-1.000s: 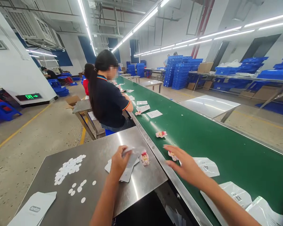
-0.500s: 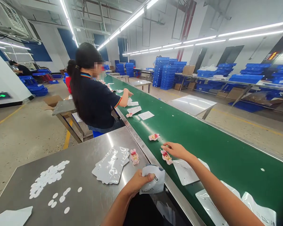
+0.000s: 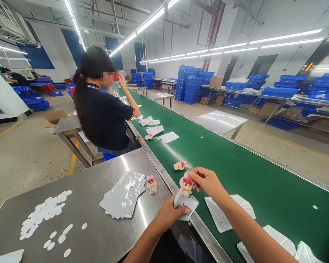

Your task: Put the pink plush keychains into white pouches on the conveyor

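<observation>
My left hand (image 3: pixel 168 214) is closed on a small white pouch (image 3: pixel 188 205), held over the metal edge of the belt. Pinched by its top in my right hand (image 3: pixel 207 180) is a pink bunny-eared figurine (image 3: pixel 186 185). The figurine is upright at the pouch's mouth, its lower end at or just inside the opening; the exact depth is hidden. A second figurine (image 3: pixel 151 184) lies on the metal table beside a fanned stack of white pouches (image 3: pixel 124 197). Another figurine (image 3: pixel 180 166) lies on the green belt behind my right hand.
Round white stickers (image 3: pixel 44 212) are scattered on the metal table (image 3: pixel 95 248). Along the green conveyor belt (image 3: pixel 222 157) lie more pouches (image 3: pixel 222 215), partly under my right forearm. A co-worker (image 3: pixel 104 106) sits at the belt's left side. Blue crates (image 3: pixel 185 84) are stacked beyond.
My right hand has picked up the figurine from the belt and brought it to the pouch. My left hand has turned the pouch mouth upward. The co-worker's hand has risen toward the head.
</observation>
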Action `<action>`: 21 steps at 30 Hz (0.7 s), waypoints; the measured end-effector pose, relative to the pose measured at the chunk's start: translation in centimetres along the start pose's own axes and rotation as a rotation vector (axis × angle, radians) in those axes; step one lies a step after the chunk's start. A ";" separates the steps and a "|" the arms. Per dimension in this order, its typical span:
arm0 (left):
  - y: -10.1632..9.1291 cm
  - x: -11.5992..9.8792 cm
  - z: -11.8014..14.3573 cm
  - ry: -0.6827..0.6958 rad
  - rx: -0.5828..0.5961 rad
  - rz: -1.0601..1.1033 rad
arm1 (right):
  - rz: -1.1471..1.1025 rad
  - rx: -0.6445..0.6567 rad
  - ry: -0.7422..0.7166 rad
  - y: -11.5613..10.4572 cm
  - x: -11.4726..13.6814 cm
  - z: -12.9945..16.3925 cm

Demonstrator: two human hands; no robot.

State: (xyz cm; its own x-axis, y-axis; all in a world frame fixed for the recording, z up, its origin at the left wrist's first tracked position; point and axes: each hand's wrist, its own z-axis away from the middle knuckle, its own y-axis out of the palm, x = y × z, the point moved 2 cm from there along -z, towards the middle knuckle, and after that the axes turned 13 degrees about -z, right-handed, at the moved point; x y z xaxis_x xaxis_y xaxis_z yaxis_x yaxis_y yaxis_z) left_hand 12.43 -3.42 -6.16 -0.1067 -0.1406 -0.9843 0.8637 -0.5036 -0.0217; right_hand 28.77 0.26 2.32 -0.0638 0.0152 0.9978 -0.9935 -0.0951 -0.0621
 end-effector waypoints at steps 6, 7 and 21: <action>0.4 -0.5 0.4 0.024 0.012 -0.003 | 0.337 0.074 -0.114 0.3 -1.4 2.9; 0.6 -0.8 0.5 0.038 0.035 0.006 | 0.383 0.115 -0.153 0.3 -1.3 3.3; -8.9 -4.5 2.6 0.003 -0.323 -0.756 | 0.757 0.057 0.023 -8.2 -3.8 2.7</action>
State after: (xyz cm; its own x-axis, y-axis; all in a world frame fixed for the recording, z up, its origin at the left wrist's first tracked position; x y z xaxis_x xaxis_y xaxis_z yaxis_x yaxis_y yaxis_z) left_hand 3.92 -0.55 -1.11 -0.7155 0.1404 -0.6843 0.6585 -0.1916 -0.7278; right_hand 37.41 -1.68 -0.93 -0.7289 -0.0536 0.6825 -0.6714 -0.1394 -0.7279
